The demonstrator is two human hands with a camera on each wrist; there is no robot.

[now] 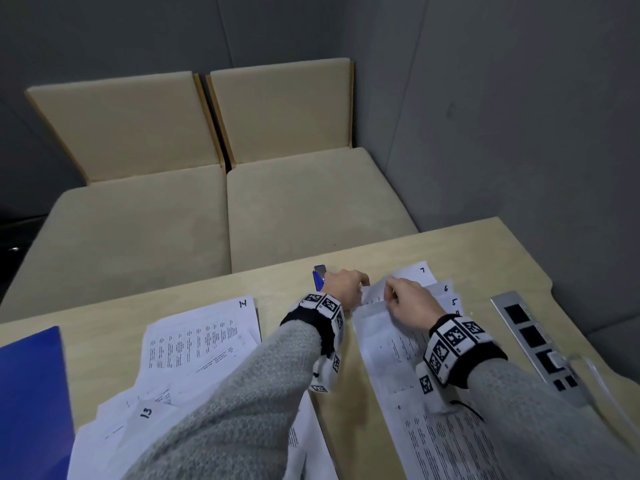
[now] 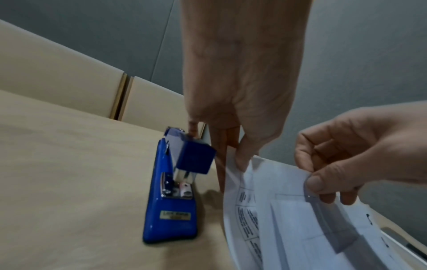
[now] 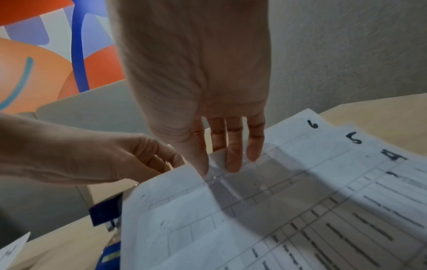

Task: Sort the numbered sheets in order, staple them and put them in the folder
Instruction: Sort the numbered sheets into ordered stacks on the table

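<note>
A fanned stack of numbered sheets (image 1: 388, 344) lies on the right of the table; 7, 6, 5 and 4 show at its far right corners (image 3: 353, 138). My left hand (image 1: 362, 289) pinches the raised far left corner of the top paper (image 2: 240, 162). My right hand (image 1: 389, 295) pinches the same far edge a little to the right (image 3: 215, 169). A blue stapler (image 2: 172, 197) stands just left of my left hand, untouched. The blue folder (image 1: 31, 403) lies at the table's left edge. How many sheets are pinched is hidden.
Loose sheets marked 14 (image 1: 207, 337) and 13 (image 1: 145, 410) lie spread between the folder and my left arm. A metal socket panel (image 1: 533, 337) with a plug and cable sits at the table's right. Beige seat cushions (image 1: 207, 220) lie beyond the table's far edge.
</note>
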